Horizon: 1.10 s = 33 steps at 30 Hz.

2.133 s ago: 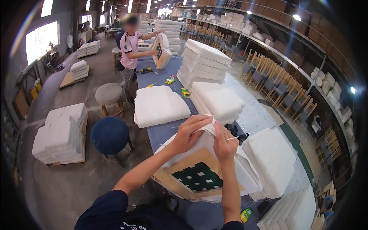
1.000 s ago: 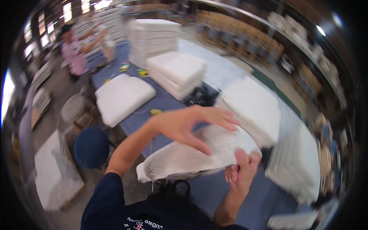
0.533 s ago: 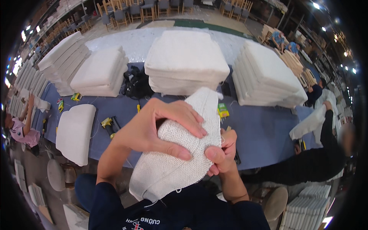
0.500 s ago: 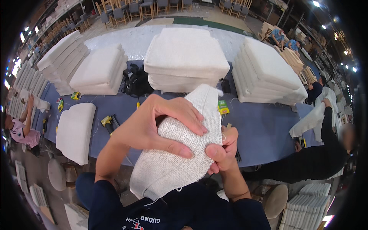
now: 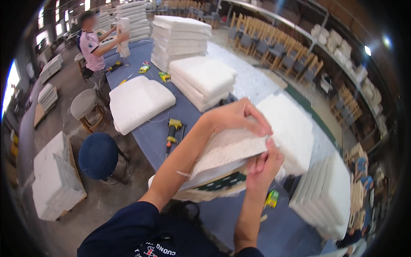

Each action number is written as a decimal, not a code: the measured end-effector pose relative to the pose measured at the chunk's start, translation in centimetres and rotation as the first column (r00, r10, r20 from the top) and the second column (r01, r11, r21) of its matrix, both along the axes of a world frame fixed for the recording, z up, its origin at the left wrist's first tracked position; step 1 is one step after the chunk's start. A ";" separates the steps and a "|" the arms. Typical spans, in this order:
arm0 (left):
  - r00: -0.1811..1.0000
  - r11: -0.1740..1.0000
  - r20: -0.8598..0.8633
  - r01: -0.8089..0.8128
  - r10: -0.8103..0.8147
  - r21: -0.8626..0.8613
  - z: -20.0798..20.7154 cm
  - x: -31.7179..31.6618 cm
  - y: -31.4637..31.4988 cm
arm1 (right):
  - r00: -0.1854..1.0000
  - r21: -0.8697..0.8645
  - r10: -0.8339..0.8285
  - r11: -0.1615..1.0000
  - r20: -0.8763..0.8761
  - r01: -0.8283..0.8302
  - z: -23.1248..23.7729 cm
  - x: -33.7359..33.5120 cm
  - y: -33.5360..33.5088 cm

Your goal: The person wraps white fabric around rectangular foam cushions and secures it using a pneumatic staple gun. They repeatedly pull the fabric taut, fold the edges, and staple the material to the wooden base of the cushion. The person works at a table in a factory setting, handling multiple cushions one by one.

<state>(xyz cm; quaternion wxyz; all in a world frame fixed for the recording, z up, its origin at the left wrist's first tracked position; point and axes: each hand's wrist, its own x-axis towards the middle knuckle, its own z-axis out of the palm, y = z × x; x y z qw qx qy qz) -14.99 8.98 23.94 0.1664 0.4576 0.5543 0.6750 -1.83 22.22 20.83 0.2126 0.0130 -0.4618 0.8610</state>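
A chair seat cushion in white woven fabric [image 5: 231, 150] is tilted up in front of me. Its underside shows a pale wooden frame and a dark green perforated panel [image 5: 222, 182]. At the cushion's far right corner my left hand [image 5: 242, 118] arches over the top, thumb and fingers pinching the fabric edge. My right hand [image 5: 265, 166] is closed on the same edge from below, its fingers curled close to the left fingertips. A loose thread hangs at the near end of the fabric.
On the blue table lie a yellow-black staple gun [image 5: 172, 132], a finished cushion [image 5: 141, 102] and yellow-green packets [image 5: 271, 198]. Cushion stacks [image 5: 203, 77] stand behind and right [image 5: 323, 192]. A blue stool [image 5: 98, 156] is at left; a co-worker [image 5: 90, 47] works beyond.
My view has swung left. The cushion has turned from its fabric face to show its framed underside, and both hands have come together at one corner, pinching the fabric edge.
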 end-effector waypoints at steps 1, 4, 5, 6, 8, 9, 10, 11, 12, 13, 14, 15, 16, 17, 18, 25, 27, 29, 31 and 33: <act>0.998 0.999 -0.061 -0.008 0.010 0.037 -0.7 -0.4 -0.4 | 1.000 0.003 0.015 1.000 -0.028 -0.015 -0.6 -0.6 -0.4; 0.996 1.000 -0.088 0.024 -0.023 0.007 0.5 -0.3 -0.9 | 0.993 -0.055 -0.036 0.998 -0.115 0.030 -1.2 -1.3 -1.0; 0.998 0.999 -0.050 0.043 -0.044 -0.023 0.2 -0.1 -1.0 | 0.992 -0.078 -0.089 0.994 -0.091 0.082 -1.4 -1.1 -1.5; 0.998 0.999 -0.046 0.044 -0.045 -0.029 0.2 -0.1 -1.0 | 0.991 -0.090 -0.090 0.993 -0.097 0.081 -1.9 -1.2 -1.5; 0.998 0.999 -0.030 0.049 -0.050 -0.017 -0.1 -0.2 -1.2 | 0.988 -0.134 -0.108 0.987 -0.107 0.093 -2.6 -1.7 -1.6; 0.998 0.998 -0.021 0.057 -0.058 -0.010 -0.2 -0.2 -1.3 | 0.990 -0.111 -0.090 0.991 -0.110 0.077 -2.8 -1.9 -1.8; 0.999 0.999 -0.023 0.041 -0.041 -0.001 -0.1 -0.1 -1.5 | 0.991 -0.086 -0.075 0.994 -0.113 0.065 -2.7 -2.0 -1.7; 0.999 1.000 -0.033 0.021 -0.021 -0.001 -0.3 0.0 -1.7 | 0.991 -0.060 -0.063 0.997 -0.115 0.057 -2.8 -2.0 -1.7; 0.999 1.000 -0.042 0.004 -0.004 -0.001 -0.5 0.0 -1.8 | 0.992 -0.047 -0.053 0.998 -0.118 0.048 -2.9 -1.9 -1.9; 0.998 1.000 -0.062 -0.006 0.006 -0.002 -0.4 0.1 -1.8 | 0.990 -0.037 -0.049 0.998 -0.132 0.044 -2.8 -1.9 -1.9; 0.996 1.000 -0.092 0.002 -0.003 -0.011 -0.3 0.2 -1.8 | 0.988 -0.027 -0.047 0.999 -0.145 0.044 -2.8 -1.8 -1.9; 0.992 1.000 -0.122 0.013 -0.015 -0.021 -0.2 0.6 -2.0 | 0.993 -0.020 -0.015 1.000 -0.121 0.013 -2.8 -1.4 -1.5; 0.987 0.999 -0.157 0.020 -0.026 -0.035 0.1 1.0 -2.3 | 0.995 -0.018 0.019 1.000 -0.102 -0.020 -2.8 -0.7 -1.0; 0.978 0.995 -0.187 0.085 -0.094 -0.053 0.4 1.2 -2.4 | 0.996 -0.013 0.037 0.999 -0.079 -0.038 -3.1 0.2 -0.2; 0.963 0.986 -0.215 0.150 -0.163 -0.074 0.9 1.4 -2.4 | 0.991 -0.032 0.086 0.995 -0.099 -0.089 -3.5 0.9 0.7; 0.888 0.889 -0.067 0.457 -0.455 0.012 1.1 5.2 2.8 | 0.992 0.043 0.115 0.993 -0.056 -0.113 -1.6 7.6 3.9; 0.885 0.887 -0.078 0.461 -0.459 0.007 1.3 6.0 3.7 | 0.999 0.082 0.040 0.996 -0.012 -0.038 -1.2 8.9 3.5; 0.878 0.881 -0.067 0.473 -0.473 -0.021 1.8 6.6 4.0 | 1.000 0.104 0.020 0.994 -0.008 -0.019 -1.6 9.7 4.0; 0.907 0.911 -0.083 0.411 -0.413 -0.040 2.0 6.6 3.7 | 0.994 0.072 0.112 0.991 -0.007 -0.112 -1.6 9.9 4.5; 0.918 0.925 -0.120 0.377 -0.379 -0.041 2.3 6.6 3.6 | 0.995 -0.052 0.093 0.994 -0.024 -0.094 -2.7 9.8 4.0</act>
